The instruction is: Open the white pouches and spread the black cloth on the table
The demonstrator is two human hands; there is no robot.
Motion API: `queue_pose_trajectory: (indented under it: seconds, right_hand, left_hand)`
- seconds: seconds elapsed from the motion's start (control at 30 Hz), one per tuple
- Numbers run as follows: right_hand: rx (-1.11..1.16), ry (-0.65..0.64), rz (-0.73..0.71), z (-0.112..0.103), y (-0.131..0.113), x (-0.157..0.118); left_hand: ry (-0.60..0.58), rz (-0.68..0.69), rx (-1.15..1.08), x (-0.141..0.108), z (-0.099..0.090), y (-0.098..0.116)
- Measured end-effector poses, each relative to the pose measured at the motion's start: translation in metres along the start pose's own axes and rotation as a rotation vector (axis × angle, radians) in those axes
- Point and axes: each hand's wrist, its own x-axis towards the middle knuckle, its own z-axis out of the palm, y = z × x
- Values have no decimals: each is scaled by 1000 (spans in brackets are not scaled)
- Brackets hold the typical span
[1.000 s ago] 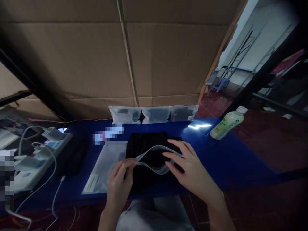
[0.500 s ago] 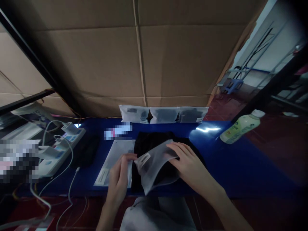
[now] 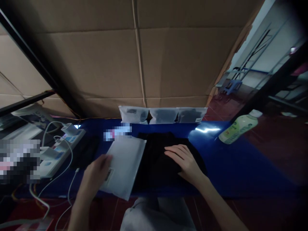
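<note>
My left hand (image 3: 95, 171) grips a frosted plastic bag (image 3: 126, 165) by its left edge, with the thumb on top. The bag looks flat, carries a small barcode label, and lies over the spot where other flat bags were. Just right of it, a folded black cloth (image 3: 154, 168) is spread on the blue tabletop. My right hand (image 3: 184, 160) rests over the right part of this cloth, fingers stretched and holding nothing. Whether its fingertips press on the fabric is hard to tell.
Three filled frosted bags (image 3: 163, 115) stand against the cardboard wall (image 3: 96, 64) at the back. A drink bottle (image 3: 239, 128) lies tilted at the right. On the left are a power strip (image 3: 55, 160) with plugs and white cables, and a dark item (image 3: 85, 152).
The frosted bag has moved left off the black cloth, carried by my left hand. My right hand has let go of the bag and stays over the cloth.
</note>
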Motion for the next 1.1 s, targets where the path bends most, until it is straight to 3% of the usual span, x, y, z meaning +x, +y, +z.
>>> queue_pose_trajectory:
  seconds: [0.13,0.23,0.33,0.4,0.5,0.6,0.67,0.73,0.8,0.93,1.1]
  right_hand:
    - [-86,102,135,-5,2,-8]
    - [-119,-28,256,-3,-8,-12]
    - [-54,-346,367,-3,-16,-15]
    - [31,-489,410,-6,-19,-15]
    - [127,-535,461,-10,-17,-11]
    - [269,-435,541,-13,-2,-7]
    - [240,-341,636,-13,19,-7]
    - [12,-251,765,-11,44,-12]
    - [-221,-170,865,-11,67,-19]
    - [-265,-127,824,-11,83,-28]
    - [5,-297,447,-5,64,-20]
  left_hand:
    - [251,53,282,5,-4,-30]
    - [397,219,291,0,14,-28]
    - [315,373,216,-7,43,-19]
    - [222,379,227,-11,63,-17]
    - [143,334,262,-16,82,-17]
    - [176,343,255,-15,82,-12]
    - [289,378,226,-13,73,-1]
    - [418,436,162,-13,62,16]
    - [443,537,49,-15,54,38]
    - [247,705,-154,-32,62,87]
    - [34,802,-62,-58,95,143]
